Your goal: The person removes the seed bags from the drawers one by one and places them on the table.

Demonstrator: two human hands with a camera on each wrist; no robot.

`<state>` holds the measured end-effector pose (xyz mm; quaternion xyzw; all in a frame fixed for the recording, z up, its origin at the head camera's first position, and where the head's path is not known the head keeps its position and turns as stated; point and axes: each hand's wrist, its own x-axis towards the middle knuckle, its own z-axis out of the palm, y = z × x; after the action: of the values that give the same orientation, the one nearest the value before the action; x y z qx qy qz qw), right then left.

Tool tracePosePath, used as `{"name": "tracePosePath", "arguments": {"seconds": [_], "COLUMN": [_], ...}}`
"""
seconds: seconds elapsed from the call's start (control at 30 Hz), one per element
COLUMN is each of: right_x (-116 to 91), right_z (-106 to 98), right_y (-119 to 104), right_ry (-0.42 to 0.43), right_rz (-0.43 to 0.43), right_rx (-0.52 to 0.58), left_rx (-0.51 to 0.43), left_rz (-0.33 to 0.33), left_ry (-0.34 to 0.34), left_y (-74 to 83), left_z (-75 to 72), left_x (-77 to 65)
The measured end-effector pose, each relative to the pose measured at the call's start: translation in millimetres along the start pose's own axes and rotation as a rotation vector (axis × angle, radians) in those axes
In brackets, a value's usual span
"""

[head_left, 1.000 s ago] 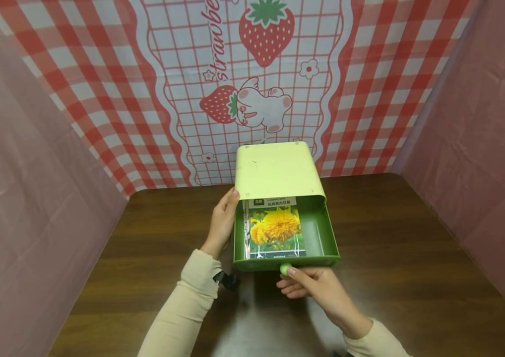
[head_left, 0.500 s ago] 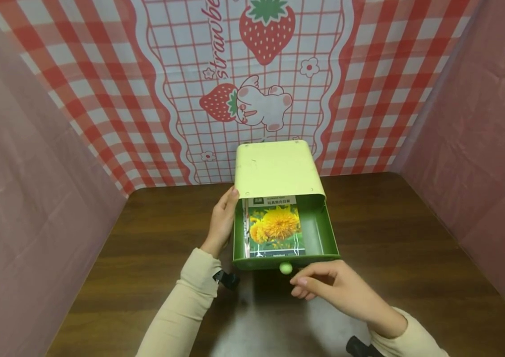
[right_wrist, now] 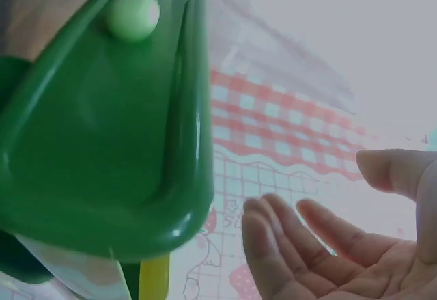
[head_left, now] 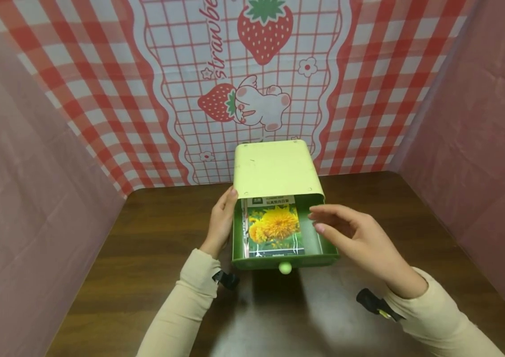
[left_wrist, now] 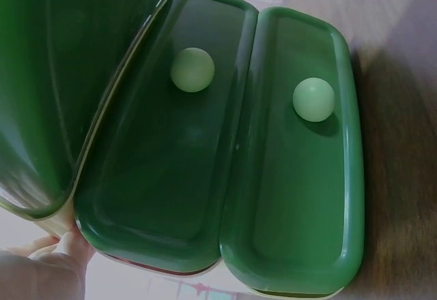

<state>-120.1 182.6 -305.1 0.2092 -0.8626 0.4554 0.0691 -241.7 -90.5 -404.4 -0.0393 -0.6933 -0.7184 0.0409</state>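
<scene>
A small drawer cabinet with a pale yellow shell (head_left: 277, 168) stands at mid-table. Its top green drawer (head_left: 317, 245) is pulled out, with a light green knob (head_left: 285, 267) on the front. Inside, toward the left, lies a packet with yellow flowers (head_left: 275, 225). My left hand (head_left: 222, 218) rests against the cabinet's left side, partly hidden behind it. Over the drawer's right wall hovers my right hand (head_left: 361, 243), fingers loosely bent and nothing held; the right wrist view shows the fingers (right_wrist: 273, 245) apart from the drawer.
Two more green drawers, one nearer the top (left_wrist: 160, 143) and one below it (left_wrist: 293, 156), are pushed in beneath. A brown wooden table (head_left: 154, 277) carries the cabinet. Behind hangs a strawberry-print cloth (head_left: 263, 74); pink cloths (head_left: 467, 124) flank both sides.
My right hand has let go of the drawer knob and moved up and right, over the drawer's right side. The left hand and the pulled-out drawer have stayed in place.
</scene>
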Motion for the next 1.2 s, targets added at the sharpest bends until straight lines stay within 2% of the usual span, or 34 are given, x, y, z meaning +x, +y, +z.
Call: {"name": "tracePosePath", "arguments": {"seconds": [0.2, 0.47, 0.63, 0.93, 1.2], "right_x": [30, 62, 70, 75, 79], "right_z": [1, 12, 21, 34, 39], "right_y": [8, 25, 32, 39, 41], "right_ry": [-0.044, -0.177, -0.245, -0.270, -0.327], "right_rz": [0.023, 0.084, 0.093, 0.000, 0.013], "right_rx": [-0.098, -0.204, -0.291, -0.485, -0.592], "left_rx": [0.010, 0.011, 0.012, 0.030, 0.038], "left_rz": [0.004, 0.006, 0.004, -0.008, -0.004], "left_ry": [0.005, 0.006, 0.011, 0.021, 0.021], "left_y": [0.8, 0.8, 0.4, 1.5, 1.5], "left_z": [1.0, 2.0, 1.6, 1.0, 1.5], "left_x": [0.1, 1.0, 1.1, 0.3, -0.4]}}
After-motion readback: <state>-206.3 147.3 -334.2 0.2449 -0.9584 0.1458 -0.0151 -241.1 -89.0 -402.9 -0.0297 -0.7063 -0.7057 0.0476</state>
